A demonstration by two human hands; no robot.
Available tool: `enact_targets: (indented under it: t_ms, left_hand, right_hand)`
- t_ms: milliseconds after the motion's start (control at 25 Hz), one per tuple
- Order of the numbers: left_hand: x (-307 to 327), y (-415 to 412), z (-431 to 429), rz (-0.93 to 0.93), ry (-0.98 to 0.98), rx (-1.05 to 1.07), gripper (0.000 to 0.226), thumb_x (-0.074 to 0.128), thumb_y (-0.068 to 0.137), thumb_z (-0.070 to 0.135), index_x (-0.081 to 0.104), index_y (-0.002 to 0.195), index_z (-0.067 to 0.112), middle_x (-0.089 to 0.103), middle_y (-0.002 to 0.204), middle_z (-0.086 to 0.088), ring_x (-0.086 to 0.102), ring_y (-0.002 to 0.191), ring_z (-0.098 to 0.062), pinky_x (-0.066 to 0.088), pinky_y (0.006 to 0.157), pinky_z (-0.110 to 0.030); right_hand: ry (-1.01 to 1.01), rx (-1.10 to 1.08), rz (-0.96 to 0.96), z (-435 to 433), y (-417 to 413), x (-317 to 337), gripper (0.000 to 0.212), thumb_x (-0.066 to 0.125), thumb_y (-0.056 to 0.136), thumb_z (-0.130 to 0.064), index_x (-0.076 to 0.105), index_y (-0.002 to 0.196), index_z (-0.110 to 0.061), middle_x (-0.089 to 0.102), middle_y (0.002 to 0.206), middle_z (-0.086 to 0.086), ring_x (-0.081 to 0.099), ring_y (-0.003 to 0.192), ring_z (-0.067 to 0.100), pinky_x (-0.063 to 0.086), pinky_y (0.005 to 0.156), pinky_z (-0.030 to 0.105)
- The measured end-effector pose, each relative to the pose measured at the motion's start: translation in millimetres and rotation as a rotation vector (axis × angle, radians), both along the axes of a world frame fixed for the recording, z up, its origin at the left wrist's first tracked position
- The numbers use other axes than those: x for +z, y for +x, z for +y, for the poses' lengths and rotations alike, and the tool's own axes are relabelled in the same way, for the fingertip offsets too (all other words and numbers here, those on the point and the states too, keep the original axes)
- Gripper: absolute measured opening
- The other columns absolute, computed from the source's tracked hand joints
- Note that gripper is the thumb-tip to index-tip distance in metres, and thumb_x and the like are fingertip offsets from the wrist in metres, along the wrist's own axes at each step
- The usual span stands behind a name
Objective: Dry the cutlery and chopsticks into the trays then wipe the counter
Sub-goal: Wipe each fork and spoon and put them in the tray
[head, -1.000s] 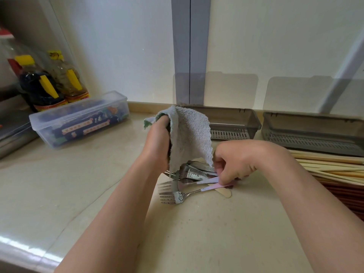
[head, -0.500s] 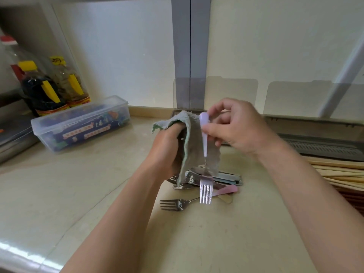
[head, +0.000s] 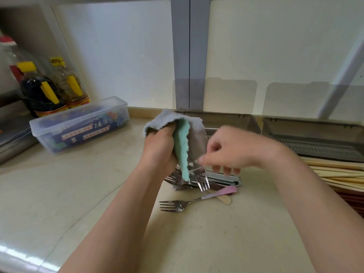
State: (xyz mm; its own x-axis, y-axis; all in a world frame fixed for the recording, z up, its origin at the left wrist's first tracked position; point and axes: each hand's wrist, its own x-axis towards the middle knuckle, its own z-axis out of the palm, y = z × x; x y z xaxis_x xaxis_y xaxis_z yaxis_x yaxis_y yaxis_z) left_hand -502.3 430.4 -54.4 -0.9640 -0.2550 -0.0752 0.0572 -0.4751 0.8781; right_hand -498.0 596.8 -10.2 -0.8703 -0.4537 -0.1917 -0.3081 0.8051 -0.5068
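Across the pale counter [head: 197,243], along the back wall: two grey trays side by side, left tray [head: 232,120] and right tray [head: 315,133]. Just before the right one, heaped chopsticks [head: 338,174]. At centre, above the cutlery pile [head: 222,179]: left hand [head: 159,148] gripping a grey-green cloth [head: 183,138] wrapped about a fork [head: 201,179], tines poking out below. Just beside it, right hand [head: 236,150], blurred, fingers loosely curled, nothing seen in its grip. Nearer, flat and apart from both hands, a pink-handled fork [head: 197,200].
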Motion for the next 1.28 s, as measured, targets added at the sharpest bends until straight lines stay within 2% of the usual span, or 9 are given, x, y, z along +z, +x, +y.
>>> enact_targets:
  t_ms: [120, 280, 440, 640, 760, 920, 1040, 1120, 1280]
  left_hand:
    - [-2, -4, 2, 0.007, 0.085, 0.097, 0.022, 0.053, 0.102, 0.012, 0.064, 0.117, 0.001, 0.074, 0.098, -0.014, 0.074, 0.084, -0.023, 0.062, 0.076, -0.042]
    - [0, -3, 0, 0.01, 0.129, 0.161, 0.019, 0.055, 0.102, 0.016, 0.064, 0.114, 0.004, 0.072, 0.087, -0.011, 0.073, 0.068, -0.021, 0.059, 0.057, -0.037]
    - [3, 3, 4, 0.077, 0.082, 0.141, 0.019, 0.053, 0.104, 0.017, 0.062, 0.12, 0.021, 0.074, 0.078, 0.001, 0.072, 0.073, -0.017, 0.058, 0.056, -0.03]
    - [4, 15, 17, -0.001, -0.086, 0.005, 0.015, 0.054, 0.102, 0.017, 0.065, 0.092, 0.017, 0.073, 0.07, -0.013, 0.071, 0.072, -0.037, 0.056, 0.067, -0.06]
    - [3, 15, 20, 0.019, -0.131, -0.014, 0.015, 0.054, 0.101, 0.011, 0.065, 0.091, 0.013, 0.073, 0.066, -0.007, 0.072, 0.062, -0.026, 0.058, 0.062, -0.048]
    - [-1, 15, 12, 0.083, -0.396, -0.101, 0.032, 0.053, 0.096, -0.001, 0.068, 0.074, 0.016, 0.07, 0.064, -0.005, 0.068, 0.062, -0.02, 0.058, 0.062, -0.037]
    - [0, 22, 9, 0.19, -0.649, -0.312, 0.049, 0.05, 0.093, -0.005, 0.066, 0.056, 0.023, 0.062, 0.054, 0.001, 0.058, 0.051, -0.012, 0.048, 0.051, -0.023]
    - [-1, 23, 10, 0.215, -0.766, -0.37, 0.046, 0.054, 0.092, 0.001, 0.065, 0.056, 0.028, 0.061, 0.058, 0.008, 0.056, 0.056, -0.007, 0.048, 0.055, -0.02]
    - [-5, 21, 11, 0.28, -0.816, -0.42, 0.04, 0.053, 0.094, -0.002, 0.062, 0.064, 0.025, 0.06, 0.063, 0.011, 0.054, 0.062, -0.007, 0.047, 0.061, -0.022]
  right_hand:
    - [0.217, 0.072, -0.175, -6, 2, -12, 0.035, 0.065, 0.095, -0.036, 0.07, 0.078, -0.007, 0.074, 0.073, 0.002, 0.073, 0.06, 0.022, 0.057, 0.054, 0.029]
    - [0.021, 0.005, -0.204, -8, -2, -16, 0.029, 0.065, 0.097, -0.022, 0.068, 0.072, -0.008, 0.068, 0.063, 0.003, 0.055, 0.048, 0.012, 0.038, 0.044, 0.022]
    - [-0.174, -0.024, -0.24, -11, 0, -14, 0.032, 0.065, 0.097, -0.017, 0.063, 0.066, -0.01, 0.064, 0.061, 0.004, 0.047, 0.042, 0.009, 0.03, 0.04, 0.02]
    - [-0.35, -0.126, -0.235, -18, 2, -12, 0.02, 0.061, 0.094, -0.01, 0.066, 0.075, -0.009, 0.058, 0.057, 0.001, 0.04, 0.043, 0.01, 0.026, 0.041, 0.021]
    - [-0.356, -0.13, -0.25, -16, 1, -14, 0.021, 0.061, 0.094, -0.012, 0.068, 0.075, -0.008, 0.063, 0.061, 0.003, 0.048, 0.047, 0.012, 0.033, 0.04, 0.022]
    - [0.029, -0.11, 0.035, 6, 0, 8, 0.021, 0.054, 0.093, -0.01, 0.075, 0.088, -0.009, 0.077, 0.08, 0.003, 0.073, 0.068, 0.021, 0.06, 0.056, 0.035]
    - [-0.346, -0.34, 0.281, 25, -9, 23, 0.021, 0.054, 0.094, -0.015, 0.073, 0.09, -0.008, 0.075, 0.079, 0.006, 0.072, 0.064, 0.023, 0.059, 0.052, 0.04]
    - [-0.631, -0.371, 0.205, 26, -12, 23, 0.018, 0.061, 0.096, -0.018, 0.072, 0.088, -0.008, 0.072, 0.076, 0.005, 0.066, 0.058, 0.018, 0.05, 0.043, 0.031]
    - [-0.695, -0.299, 0.128, 25, -15, 11, 0.019, 0.067, 0.095, -0.01, 0.069, 0.077, -0.004, 0.067, 0.062, 0.001, 0.063, 0.054, 0.016, 0.045, 0.04, 0.027]
